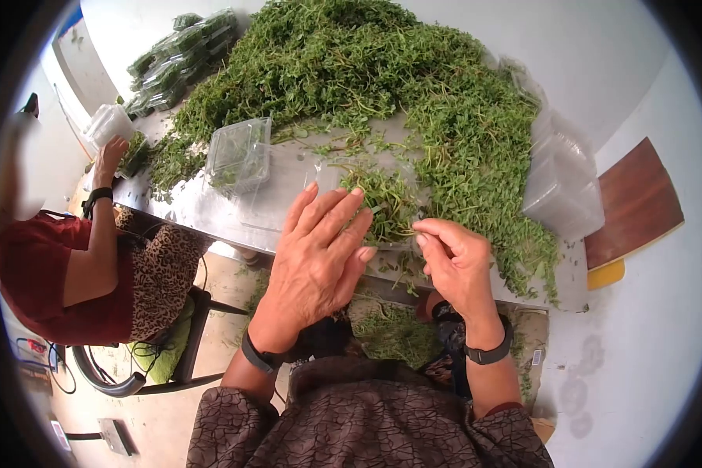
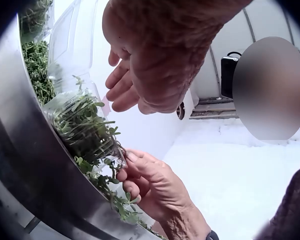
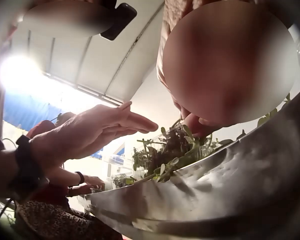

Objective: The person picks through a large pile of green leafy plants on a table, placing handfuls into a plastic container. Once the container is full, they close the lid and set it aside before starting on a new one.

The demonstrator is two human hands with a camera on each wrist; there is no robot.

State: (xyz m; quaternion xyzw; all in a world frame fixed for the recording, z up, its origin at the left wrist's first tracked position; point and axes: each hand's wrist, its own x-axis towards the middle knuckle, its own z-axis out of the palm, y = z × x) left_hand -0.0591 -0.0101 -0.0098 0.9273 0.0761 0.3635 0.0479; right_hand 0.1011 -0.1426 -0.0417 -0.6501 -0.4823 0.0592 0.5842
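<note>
My left hand (image 1: 316, 253) is held flat with its fingers straight, beside a clear plastic box filled with leafy greens (image 1: 390, 199) at the table's front edge. At the box's right side, my right hand (image 1: 460, 265) pinches a thin sprig (image 2: 121, 149) between thumb and forefinger. The left wrist view shows the stems packed in the box (image 2: 85, 125), with leaves hanging past its edge. In the right wrist view the left hand (image 3: 92, 127) reaches toward the greens, palm down, and a blur covers much of the right hand.
A large heap of greens (image 1: 351, 62) covers the back and right of the metal table (image 1: 288, 164). One clear box (image 1: 240, 152) stands to the left, filled boxes (image 1: 181, 58) are stacked behind, and empty ones (image 1: 561, 183) sit right. Another person (image 1: 70, 273) works at the left.
</note>
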